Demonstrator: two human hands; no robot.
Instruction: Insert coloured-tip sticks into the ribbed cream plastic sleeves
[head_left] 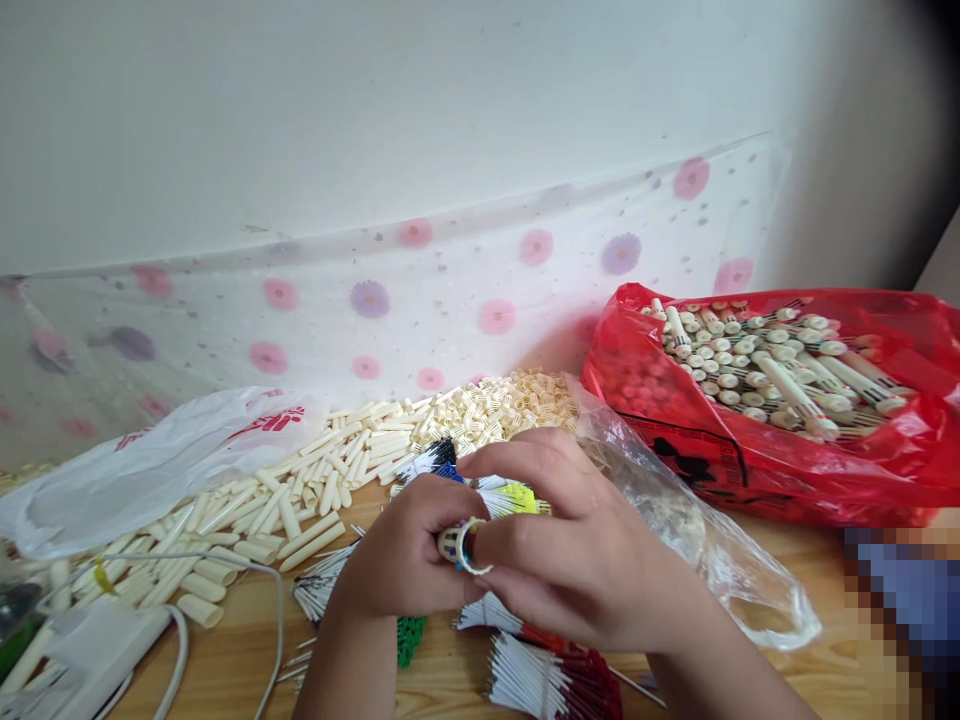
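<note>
Two bare hands met low over a wooden table, around one slotted cream cylinder whose round open end faced right. The left hand was clamped on that cylinder, its fingers curled around the body so that only the slotted end showed. The right hand came in from the other side, with its index finger and thumb at the open rim and another finger arched above; whether it pinched anything (the fingers hid the spot) could not be told. Around and beneath them lay bundles of thin white-stemmed sticks, among them a black-tipped bundle, a yellow-tipped bundle, a green-tipped bundle and a dark red-tipped bundle. Behind the hands, a heap of short slotted rings ran leftward into loose cream tubes, partly covered by a white plastic bag with red print. To the right, a clear plastic bag lay crumpled beside a red plastic bag full of cream pieces. At lower left sat a white power strip, and a flower-print plastic sheet lined the wall.
</note>
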